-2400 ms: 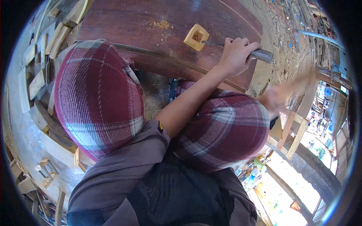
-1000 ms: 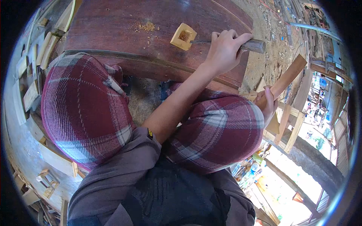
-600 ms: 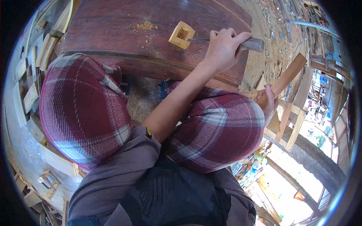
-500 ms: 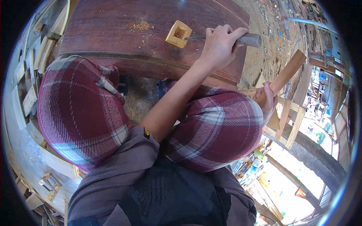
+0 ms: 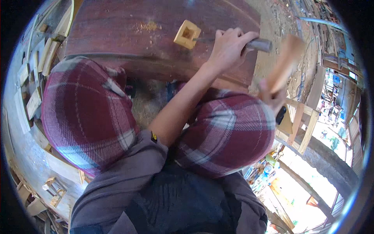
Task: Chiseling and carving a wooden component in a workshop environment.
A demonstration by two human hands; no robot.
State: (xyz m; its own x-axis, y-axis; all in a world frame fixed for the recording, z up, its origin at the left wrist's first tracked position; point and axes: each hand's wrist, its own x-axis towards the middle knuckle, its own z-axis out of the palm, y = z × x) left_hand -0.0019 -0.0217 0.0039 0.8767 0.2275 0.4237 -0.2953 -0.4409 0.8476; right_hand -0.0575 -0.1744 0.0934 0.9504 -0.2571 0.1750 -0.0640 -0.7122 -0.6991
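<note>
My left hand [image 5: 230,46] is closed around the handle of a chisel [image 5: 260,45], which lies nearly level above the bench. Its thin blade points left, and the tip is at the right side of a small pale wooden block [image 5: 180,39]. A square hollow shows in the block's upper face, with some chips inside. At the right, beyond my knee, my right hand [image 5: 274,97] grips a flat wooden striking stick [image 5: 286,64]. Both are smeared by motion, and the stick's upper end stands apart from the chisel handle.
The block sits on a dark reddish wooden bench [image 5: 117,23], where a small heap of wood shavings [image 5: 147,26] lies to its left. Wood offcuts [image 5: 46,56] are stacked at the far left. A pale wooden frame [image 5: 306,128] stands beyond my right knee.
The stick in my right hand has swung left toward the chisel handle and now looks blurred. My left hand keeps the chisel at the block, with little movement.
</note>
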